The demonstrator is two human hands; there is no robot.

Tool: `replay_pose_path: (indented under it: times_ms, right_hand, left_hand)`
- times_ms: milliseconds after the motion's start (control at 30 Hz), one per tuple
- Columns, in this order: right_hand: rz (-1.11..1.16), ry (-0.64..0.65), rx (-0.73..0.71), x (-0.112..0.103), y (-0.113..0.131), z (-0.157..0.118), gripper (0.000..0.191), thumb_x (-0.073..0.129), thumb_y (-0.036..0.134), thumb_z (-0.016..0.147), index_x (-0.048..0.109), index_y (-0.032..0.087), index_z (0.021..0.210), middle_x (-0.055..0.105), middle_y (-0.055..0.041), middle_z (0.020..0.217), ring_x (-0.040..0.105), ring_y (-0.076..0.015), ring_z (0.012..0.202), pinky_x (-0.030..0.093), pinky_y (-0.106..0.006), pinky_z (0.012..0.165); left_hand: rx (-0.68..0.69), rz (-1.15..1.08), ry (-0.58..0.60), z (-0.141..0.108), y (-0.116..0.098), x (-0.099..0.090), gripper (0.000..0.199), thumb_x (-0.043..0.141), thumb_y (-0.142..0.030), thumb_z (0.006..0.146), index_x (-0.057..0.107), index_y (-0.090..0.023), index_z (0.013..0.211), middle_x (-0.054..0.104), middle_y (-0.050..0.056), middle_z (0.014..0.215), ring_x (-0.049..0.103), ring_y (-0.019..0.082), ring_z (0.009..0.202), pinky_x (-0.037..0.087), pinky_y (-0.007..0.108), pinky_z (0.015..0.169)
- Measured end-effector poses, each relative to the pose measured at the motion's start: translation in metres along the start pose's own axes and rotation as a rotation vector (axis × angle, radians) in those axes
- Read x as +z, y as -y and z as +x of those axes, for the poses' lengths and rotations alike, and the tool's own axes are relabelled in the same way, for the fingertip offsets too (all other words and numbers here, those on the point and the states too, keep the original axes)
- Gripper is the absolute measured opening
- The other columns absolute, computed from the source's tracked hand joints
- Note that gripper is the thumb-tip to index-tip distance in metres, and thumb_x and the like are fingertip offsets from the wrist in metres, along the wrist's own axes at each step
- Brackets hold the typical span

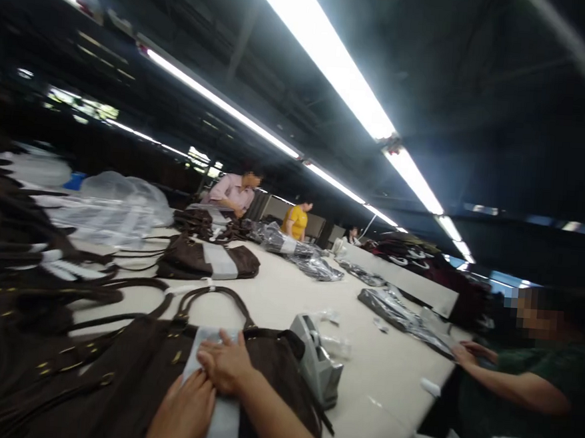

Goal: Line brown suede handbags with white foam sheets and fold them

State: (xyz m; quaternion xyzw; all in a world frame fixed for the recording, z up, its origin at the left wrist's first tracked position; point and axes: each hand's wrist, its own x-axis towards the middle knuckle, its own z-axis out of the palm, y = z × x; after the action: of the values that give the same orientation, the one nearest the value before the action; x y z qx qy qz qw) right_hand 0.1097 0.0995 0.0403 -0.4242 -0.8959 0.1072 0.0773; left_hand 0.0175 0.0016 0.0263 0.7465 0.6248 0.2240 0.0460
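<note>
A dark brown handbag [273, 358] lies on the table below me, its looped handles pointing away. A pale strip [225, 421], perhaps paper or thin foam, runs across its middle. My right hand [227, 364] rests on the strip near the handles, fingers spread. Just below and to its left, my left hand [189, 402] lies on the strip's left edge with fingers stretched forward, partly against the right hand. A grey tape dispenser [317, 361] stands at the bag's right side.
More brown bags [62, 356] are heaped at left; a banded brown bag [209, 260] lies ahead. Clear plastic bags [113, 206] sit far left. Plastic-wrapped bags [396, 310] line the white table [360, 397]. A co-worker in dark green [526, 382] works at right; other people stand farther back.
</note>
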Motion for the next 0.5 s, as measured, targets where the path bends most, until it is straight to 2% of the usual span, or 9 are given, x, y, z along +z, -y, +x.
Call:
replay_pose_path:
  times_ms: [100,200,333,400,500]
  right_hand:
    - [-0.035,0.032,0.025,-0.005,0.002,0.005,0.046,0.024,0.049,0.1,0.044,0.039,0.14,0.036,0.0082,0.151,0.014,-0.0299,0.146,0.003,-0.071,0.112]
    - [-0.071,0.105,0.067,-0.01,0.008,0.004,0.045,0.028,0.045,0.099,0.041,0.036,0.142,0.03,0.0066,0.154,0.012,-0.0299,0.147,0.003,-0.071,0.111]
    - [-0.012,0.072,0.068,-0.011,0.018,-0.014,0.044,0.028,0.04,0.1,0.047,0.034,0.139,0.039,0.0015,0.15,0.024,-0.0316,0.144,0.011,-0.07,0.111]
    - [0.03,0.017,0.044,-0.008,0.022,-0.031,0.046,0.026,0.04,0.1,0.051,0.032,0.137,0.044,-0.0019,0.147,0.028,-0.0334,0.142,0.011,-0.068,0.112]
    - [0.162,-0.088,0.021,-0.003,0.026,-0.062,0.042,0.034,0.04,0.098,0.058,0.031,0.131,0.052,-0.0038,0.141,0.033,-0.0328,0.14,0.009,-0.06,0.117]
  left_hand:
    - [0.014,0.057,0.047,0.006,0.004,0.0,0.046,0.031,-0.014,0.087,0.068,-0.023,0.113,0.063,0.008,0.129,0.054,0.022,0.125,0.035,0.047,0.11]
    - [0.043,0.031,0.015,0.004,0.007,-0.001,0.044,0.034,-0.014,0.086,0.071,-0.027,0.105,0.065,0.006,0.126,0.057,0.022,0.123,0.036,0.046,0.109]
    - [0.104,0.077,-0.019,-0.01,0.01,0.001,0.046,0.037,-0.012,0.083,0.071,-0.025,0.11,0.061,0.008,0.131,0.051,0.026,0.128,0.034,0.051,0.11]
    - [0.117,0.104,-0.04,-0.021,0.009,0.002,0.047,0.037,-0.012,0.083,0.069,-0.024,0.116,0.058,0.009,0.134,0.047,0.028,0.131,0.032,0.052,0.112]
    - [0.037,0.037,-0.111,-0.049,0.003,0.002,0.045,0.037,-0.022,0.089,0.062,-0.022,0.126,0.052,0.009,0.14,0.042,0.026,0.135,0.029,0.05,0.115]
